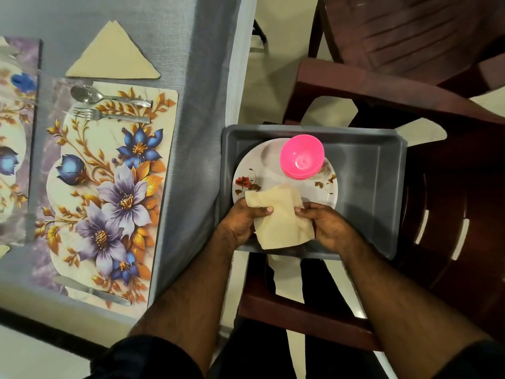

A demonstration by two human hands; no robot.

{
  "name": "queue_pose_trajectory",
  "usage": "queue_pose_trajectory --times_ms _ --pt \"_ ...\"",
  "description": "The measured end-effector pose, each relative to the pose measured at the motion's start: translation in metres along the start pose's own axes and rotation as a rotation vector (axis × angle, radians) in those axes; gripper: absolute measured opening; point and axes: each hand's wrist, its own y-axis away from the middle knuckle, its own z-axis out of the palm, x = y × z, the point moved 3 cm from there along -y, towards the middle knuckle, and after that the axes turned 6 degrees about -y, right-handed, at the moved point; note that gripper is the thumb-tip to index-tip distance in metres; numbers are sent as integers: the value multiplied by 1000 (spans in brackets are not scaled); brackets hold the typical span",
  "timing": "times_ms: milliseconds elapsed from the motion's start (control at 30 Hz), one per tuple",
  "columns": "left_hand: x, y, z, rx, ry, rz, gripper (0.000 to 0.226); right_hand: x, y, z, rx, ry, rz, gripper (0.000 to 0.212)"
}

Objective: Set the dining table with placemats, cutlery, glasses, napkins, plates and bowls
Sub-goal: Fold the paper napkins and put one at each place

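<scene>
Both hands hold a cream napkin (pixel 281 220) above the near side of a grey tray (pixel 374 170). My left hand (pixel 243 220) pinches its left edge and my right hand (pixel 325 225) grips its right edge. In the tray lie white floral plates (pixel 257 173) with a stack of pink bowls (pixel 302 157) on top. On the table at left, a floral placemat (pixel 109 198) carries a spoon (pixel 106 97) and a fork (pixel 112 116) at its far end and a knife (pixel 93 291) at its near end. A folded triangular napkin (pixel 113 53) lies beyond it.
The tray rests on a dark red plastic chair (pixel 451 209); another such chair (pixel 410 36) stands behind it. A grey cloth (pixel 196 105) covers the table and hangs over its edge. A second floral placemat (pixel 13 132) shows at the far left.
</scene>
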Motion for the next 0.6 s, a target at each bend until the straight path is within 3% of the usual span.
queue_pose_trajectory --times_ms 300,600 --pt "4 -14 -7 419 -351 51 42 -15 22 -16 235 54 -195 20" --pt "5 -11 -2 474 -354 106 37 -38 53 -17 437 170 -397 15"
